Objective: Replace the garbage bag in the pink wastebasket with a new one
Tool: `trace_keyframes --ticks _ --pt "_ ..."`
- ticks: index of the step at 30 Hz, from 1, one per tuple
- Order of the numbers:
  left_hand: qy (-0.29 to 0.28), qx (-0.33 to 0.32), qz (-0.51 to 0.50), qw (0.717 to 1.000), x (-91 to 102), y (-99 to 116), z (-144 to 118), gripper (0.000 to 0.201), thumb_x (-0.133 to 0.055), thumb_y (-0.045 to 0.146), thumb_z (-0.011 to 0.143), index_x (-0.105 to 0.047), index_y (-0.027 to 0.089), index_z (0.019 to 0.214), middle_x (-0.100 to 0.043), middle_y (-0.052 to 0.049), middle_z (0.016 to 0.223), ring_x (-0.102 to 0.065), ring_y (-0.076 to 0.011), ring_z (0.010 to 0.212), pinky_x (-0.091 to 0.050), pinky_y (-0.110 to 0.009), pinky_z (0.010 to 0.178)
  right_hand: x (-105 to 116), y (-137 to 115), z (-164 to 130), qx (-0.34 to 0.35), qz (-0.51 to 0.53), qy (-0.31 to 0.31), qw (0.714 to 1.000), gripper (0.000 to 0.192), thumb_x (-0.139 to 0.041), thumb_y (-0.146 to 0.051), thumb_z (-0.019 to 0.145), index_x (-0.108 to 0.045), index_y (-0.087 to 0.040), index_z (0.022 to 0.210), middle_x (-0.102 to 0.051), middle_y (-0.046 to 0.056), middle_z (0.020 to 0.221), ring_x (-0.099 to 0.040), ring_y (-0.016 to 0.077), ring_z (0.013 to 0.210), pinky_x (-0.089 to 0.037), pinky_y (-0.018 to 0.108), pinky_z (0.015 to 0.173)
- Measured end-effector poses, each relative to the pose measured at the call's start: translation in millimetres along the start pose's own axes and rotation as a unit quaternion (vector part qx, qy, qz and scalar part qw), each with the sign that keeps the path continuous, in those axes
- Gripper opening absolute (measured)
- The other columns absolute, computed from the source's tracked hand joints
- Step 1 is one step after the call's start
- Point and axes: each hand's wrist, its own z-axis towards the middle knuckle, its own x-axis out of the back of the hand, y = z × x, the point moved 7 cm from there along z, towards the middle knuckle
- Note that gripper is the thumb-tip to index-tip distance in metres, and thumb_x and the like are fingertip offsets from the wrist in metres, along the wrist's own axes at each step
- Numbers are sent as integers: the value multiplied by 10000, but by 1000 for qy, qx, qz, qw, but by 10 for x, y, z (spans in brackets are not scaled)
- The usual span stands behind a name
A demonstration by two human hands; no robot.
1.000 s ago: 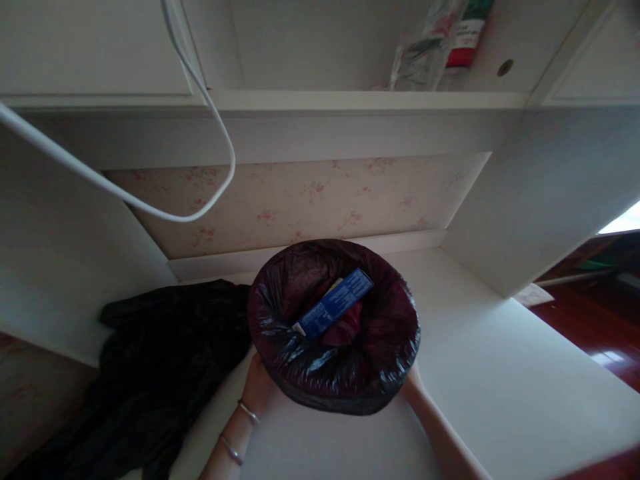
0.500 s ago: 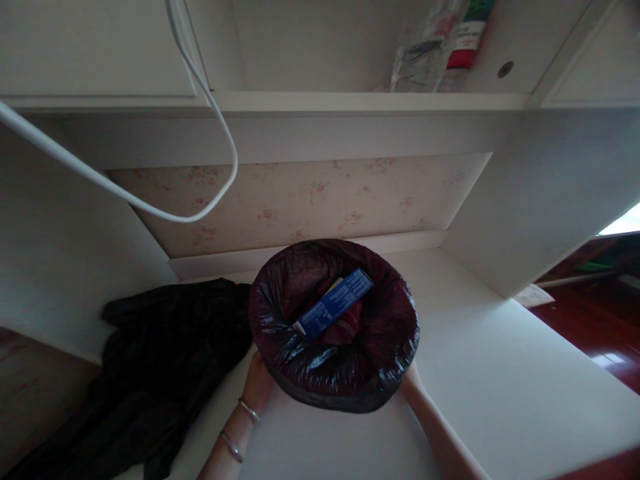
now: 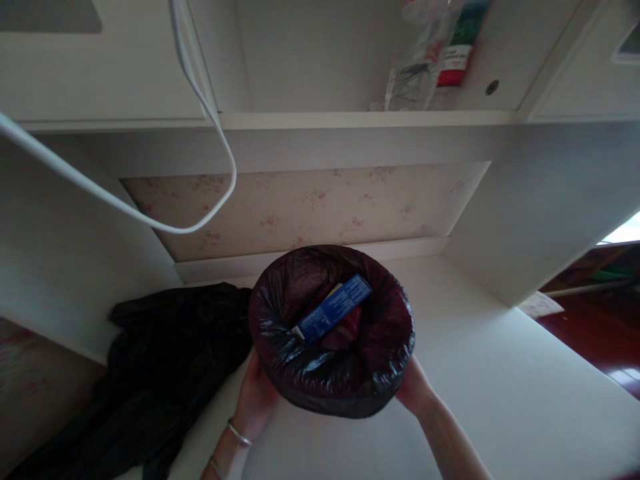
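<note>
We have both hands on the round bin (image 3: 320, 397), which is lined with a glossy dark red bag folded out over its rim and sits over the middle of the white bench (image 3: 480, 373), near the back; we cannot tell whether its base rests on the surface. Our left hand (image 3: 257, 390), with metal bracelets (image 3: 239, 433) on the wrist, grasps its lower left side, and our right hand (image 3: 414, 387) grasps the right side, with most of the fingers hidden behind the wall. Inside, a blue box (image 3: 333, 309) lies slanted, within the rim. On our left the room is tight: a crumpled black bundle (image 3: 165, 373) reaches the bin's edge in view, though we cannot tell if they touch. On our right, a wide stretch of white surface runs to the side panel (image 3: 540, 207) and to the bench's slanting edge, past which we see reddish floor (image 3: 580, 333). Behind the bin, flowered wallpaper (image 3: 320, 207) closes off the back above a low ledge (image 3: 220, 267). Overhead, the shelf (image 3: 370, 120) juts across, and a white cable (image 3: 185, 230) loops down at upper left, well apart from our hands.
</note>
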Motion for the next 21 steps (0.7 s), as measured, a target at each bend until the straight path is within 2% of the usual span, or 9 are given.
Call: trace_keyframes --ticks 2,4,6,10,13,17,19,21 --pt "-14 18 -28 999 -38 50 -107 333 -581 511 909 -788 251 894 -817 -35 946 -760 -238 908 -585 -382 885 -104 24 -42 -54 43 -37 997 316 -764 -529 734 -776 -217 782 -805 63 869 -742 289 966 -547 459 958" --pt "-40 36 -60 997 -106 115 -269 289 -614 473 908 -790 245 921 -815 -43 914 -762 -222 829 -606 -362 801 -148 2 -63 -79 79 -62 992 277 -745 -498 770 -780 -232 838 -809 37 884 -744 267 987 -536 437 986" --pt "-59 45 -98 992 -190 184 -463 205 -656 391 905 -792 237 911 -806 -33 851 -749 -199 733 -610 -330 722 -140 -72 -64 -71 88 -73 991 251 -722 -470 807 -782 -247 905 -810 17 890 -755 245 952 -551 409 966" --pt "-44 28 -128 990 -312 308 -778 119 -699 256 867 -802 223 817 -791 -30 781 -708 -183 627 -595 -292 630 -184 -271 -121 -55 99 -104 988 254 -627 -465 892 -783 -268 931 -810 8 955 -765 235 929 -585 390 905" --pt "-61 11 -120 991 -403 417 -881 198 -635 173 873 -824 231 891 -814 -68 884 -755 -231 767 -626 -342 747 -275 -475 -219 -40 112 -106 987 245 -602 -456 912 -779 -287 938 -810 -8 954 -767 226 930 -592 398 902" --pt "-111 -28 -163 980 -473 626 -957 363 -539 188 895 -781 314 1133 -755 -43 1219 -705 -271 1140 -572 -433 979 -344 -797 -313 -3 142 -85 986 148 -661 -314 865 -773 -280 955 -810 -33 970 -771 160 900 -594 296 876" --pt "-153 -41 -176 972 -521 715 -1032 386 -532 217 890 -757 299 1193 -708 -41 1292 -659 -260 1214 -521 -405 1041 -348 -922 -340 7 151 -84 985 134 -665 -296 850 -775 -261 917 -812 -28 949 -774 150 855 -605 277 837" --pt "-184 -52 -161 968 -577 788 -1132 443 -510 163 879 -729 292 1243 -684 -44 1317 -635 -242 1238 -465 -382 1084 -337 -1016 -367 18 150 -86 985 123 -666 -309 846 -773 -253 870 -813 -22 898 -776 163 796 -622 304 815"
